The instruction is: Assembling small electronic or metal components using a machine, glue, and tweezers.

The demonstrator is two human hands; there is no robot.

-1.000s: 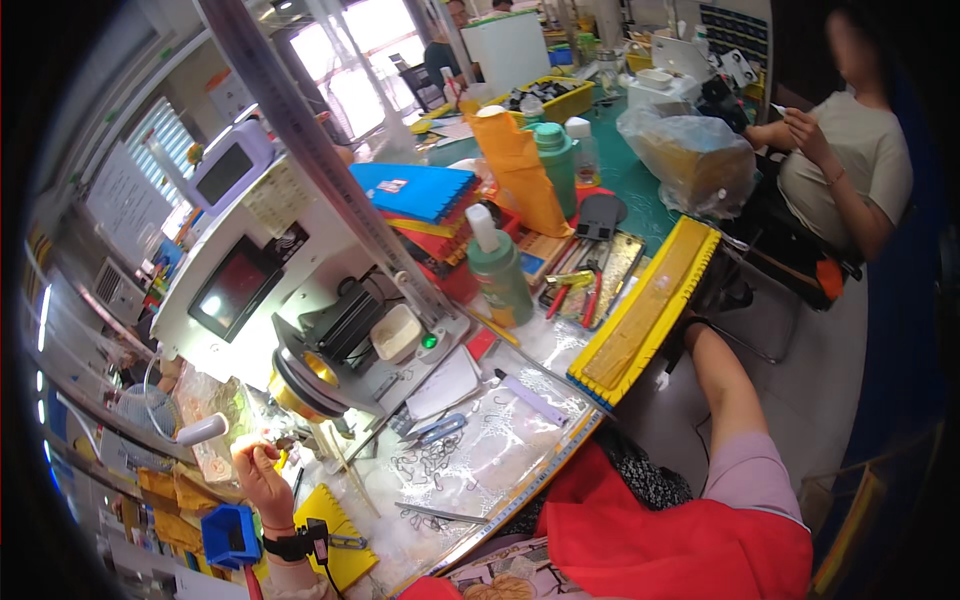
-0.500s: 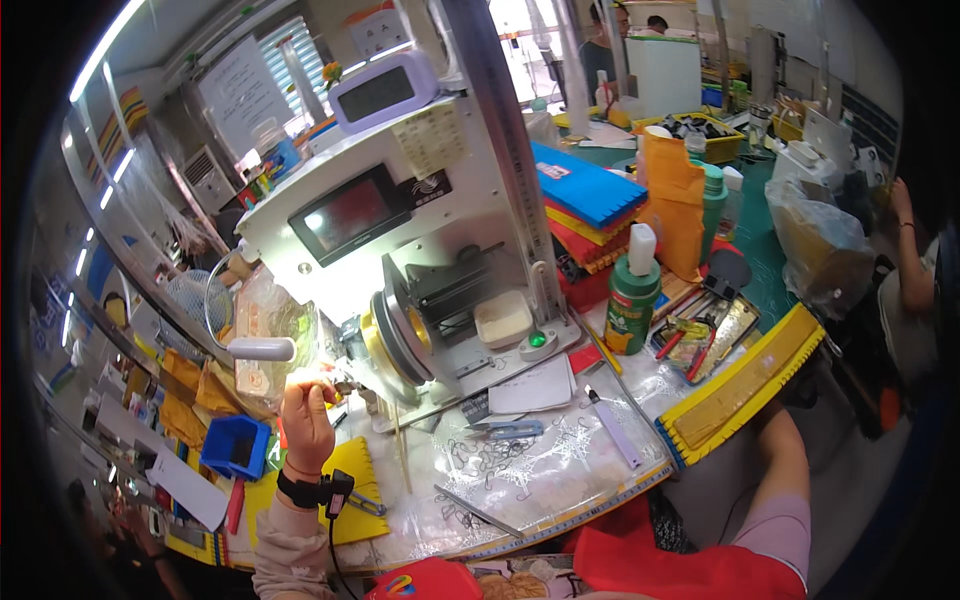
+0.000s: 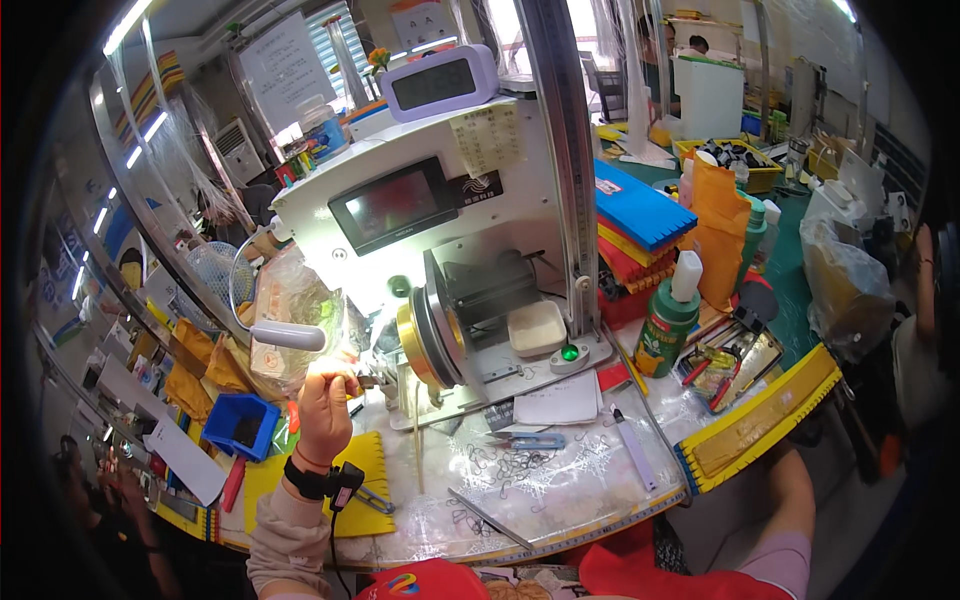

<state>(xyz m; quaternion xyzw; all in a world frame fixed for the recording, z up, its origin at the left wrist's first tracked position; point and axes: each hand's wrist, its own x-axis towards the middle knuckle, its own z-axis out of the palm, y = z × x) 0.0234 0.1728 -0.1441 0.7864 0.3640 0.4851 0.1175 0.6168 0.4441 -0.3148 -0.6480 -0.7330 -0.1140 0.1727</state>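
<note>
Place: a workshop around your table (image 3: 590, 500)
Far edge: machine (image 3: 490, 225) with screen and wheel, facing you
Near right edge: red-handled tools (image 3: 720, 392)

From where I stand, the machine (image 3: 310, 205) is white, its wheel (image 3: 412, 345) gold-rimmed against grey and black. A lavender clock (image 3: 441, 84) crowns it, and the cutter (image 3: 635, 452) is lavender too. White snowflake-like figures pattern the pale desk (image 3: 575, 478). I see a bright blue bin (image 3: 262, 425), a yellow mat (image 3: 362, 455), an orange envelope (image 3: 718, 240) and a green bottle (image 3: 665, 335) capped in white. The left sleeve (image 3: 285, 540) is beige, the right sleeve (image 3: 785, 560) pinkish lilac, the lap garment (image 3: 640, 577) vivid red.
</note>
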